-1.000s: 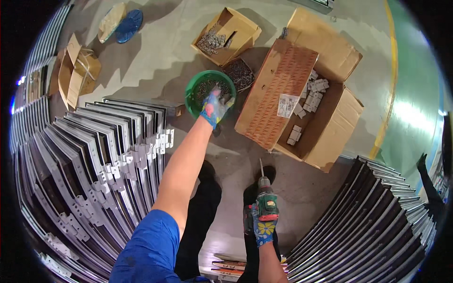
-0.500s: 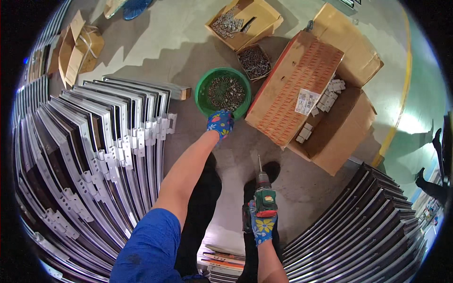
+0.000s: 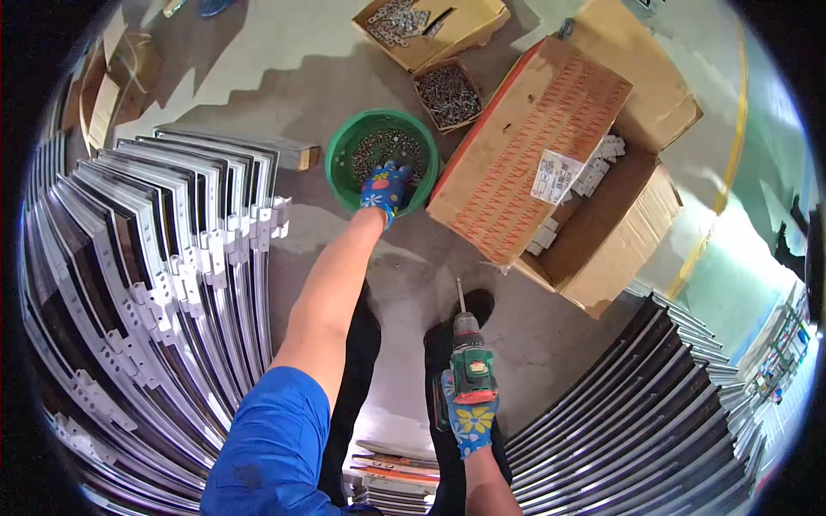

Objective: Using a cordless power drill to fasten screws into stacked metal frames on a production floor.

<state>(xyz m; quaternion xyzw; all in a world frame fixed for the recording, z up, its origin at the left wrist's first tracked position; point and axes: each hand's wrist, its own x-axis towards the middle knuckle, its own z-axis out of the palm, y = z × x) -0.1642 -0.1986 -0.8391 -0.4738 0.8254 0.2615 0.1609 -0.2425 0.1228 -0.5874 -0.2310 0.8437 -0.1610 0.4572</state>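
Observation:
My left hand (image 3: 385,187), in a blue flowered glove, reaches inside a green basin (image 3: 337,176). Its fingers are apart and dip toward the small screws (image 3: 379,148) on the bottom; the fingertips are partly hidden. Lower down, my right hand (image 3: 471,421), gloved alike, is closed round the handle of a green and black cordless drill (image 3: 472,365). The drill's long bit points away from me, above the floor between my legs and the carton.
A large carton (image 3: 525,146) with white hinges stands right of the basin. Beyond are a box of longer screws (image 3: 447,95) and a box of metal plates (image 3: 473,30). Stacked framed panels with hinges (image 3: 198,198) flank me left; dark profiles (image 3: 619,404) lie right.
My left hand has gone from the basin's near rim into the basin over the screws. The view has shifted slightly; my right hand still holds the drill.

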